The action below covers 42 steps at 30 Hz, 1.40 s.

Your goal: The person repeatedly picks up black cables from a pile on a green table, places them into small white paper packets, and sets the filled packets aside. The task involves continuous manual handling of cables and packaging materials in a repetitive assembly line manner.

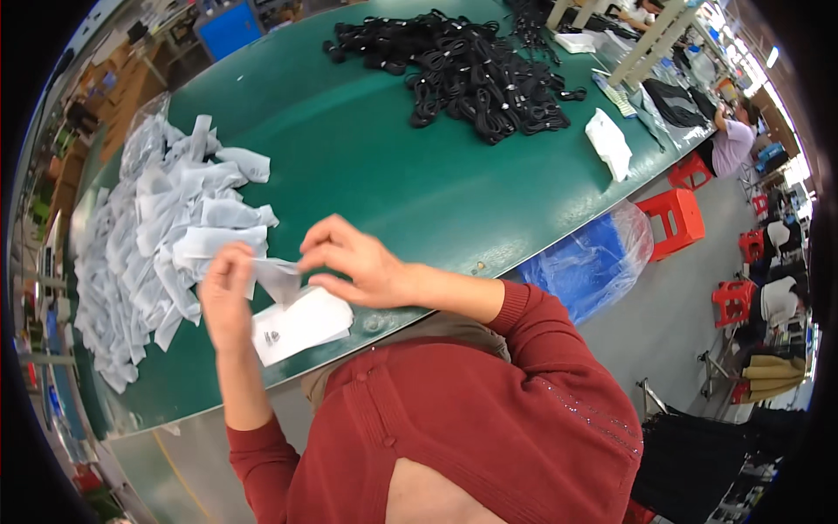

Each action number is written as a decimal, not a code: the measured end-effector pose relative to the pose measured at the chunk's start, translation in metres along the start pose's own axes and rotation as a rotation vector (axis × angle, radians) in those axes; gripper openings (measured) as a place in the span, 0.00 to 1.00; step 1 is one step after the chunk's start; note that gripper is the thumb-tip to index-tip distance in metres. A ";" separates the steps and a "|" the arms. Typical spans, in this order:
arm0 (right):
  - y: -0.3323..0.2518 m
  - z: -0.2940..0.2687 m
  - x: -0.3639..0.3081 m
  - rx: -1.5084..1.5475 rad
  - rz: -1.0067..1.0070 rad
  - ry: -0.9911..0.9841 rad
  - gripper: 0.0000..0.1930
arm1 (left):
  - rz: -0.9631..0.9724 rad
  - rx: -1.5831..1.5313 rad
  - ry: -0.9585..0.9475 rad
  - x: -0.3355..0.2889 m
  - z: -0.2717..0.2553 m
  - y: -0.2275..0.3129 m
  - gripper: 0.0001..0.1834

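Both hands are raised just above the near edge of the long green table point(367, 166), working a small translucent white plastic pouch point(278, 278) between them. The left hand point(225, 293) pinches the pouch's left end with closed fingertips, while the right hand point(353, 262) grips its right side between thumb and forefinger, the other fingers curled loosely. Just below the hands, a flat white packet point(301, 325) lies on the table. To the left spreads a big heap of empty white pouches point(153, 236). Far across the table sits a pile of coiled black cables point(471, 70). Red plastic stools point(674, 220) stand right of the table.
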State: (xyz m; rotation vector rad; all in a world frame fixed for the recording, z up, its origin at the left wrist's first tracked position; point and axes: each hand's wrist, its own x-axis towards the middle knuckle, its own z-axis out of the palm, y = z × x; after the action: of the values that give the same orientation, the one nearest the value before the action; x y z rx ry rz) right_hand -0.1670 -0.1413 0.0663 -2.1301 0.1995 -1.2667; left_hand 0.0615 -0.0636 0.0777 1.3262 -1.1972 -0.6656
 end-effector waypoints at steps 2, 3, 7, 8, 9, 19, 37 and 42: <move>0.022 -0.023 0.006 -0.271 -0.013 0.081 0.14 | -0.061 -0.302 0.136 0.039 -0.056 -0.028 0.06; 0.035 -0.041 0.012 -0.423 0.005 0.143 0.14 | -0.013 -0.321 0.214 0.061 -0.087 -0.037 0.07; 0.119 -0.150 0.008 -1.094 0.257 0.433 0.23 | 0.225 0.129 0.596 0.067 -0.065 0.021 0.10; 0.142 -0.184 -0.002 -1.254 0.315 0.477 0.30 | 0.244 0.201 0.504 0.059 -0.060 0.018 0.10; 0.161 -0.209 -0.015 -1.444 0.476 0.468 0.36 | 0.256 0.278 0.413 0.044 -0.057 0.008 0.11; 0.154 -0.159 -0.063 -1.216 0.643 0.042 0.36 | 0.206 0.575 -0.157 -0.068 0.024 -0.028 0.20; 0.060 -0.074 -0.055 -0.762 0.229 0.143 0.18 | 0.051 0.263 -0.100 -0.070 0.055 -0.019 0.11; 0.016 -0.048 -0.042 -0.379 0.351 0.129 0.16 | -0.126 -0.115 -0.092 -0.051 0.082 -0.013 0.15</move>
State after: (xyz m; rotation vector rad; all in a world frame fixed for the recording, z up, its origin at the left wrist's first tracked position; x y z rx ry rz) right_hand -0.2260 -0.1574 0.0415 -2.1896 0.8906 -1.2249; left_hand -0.0265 -0.0502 0.0377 1.2930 -1.1374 -0.8822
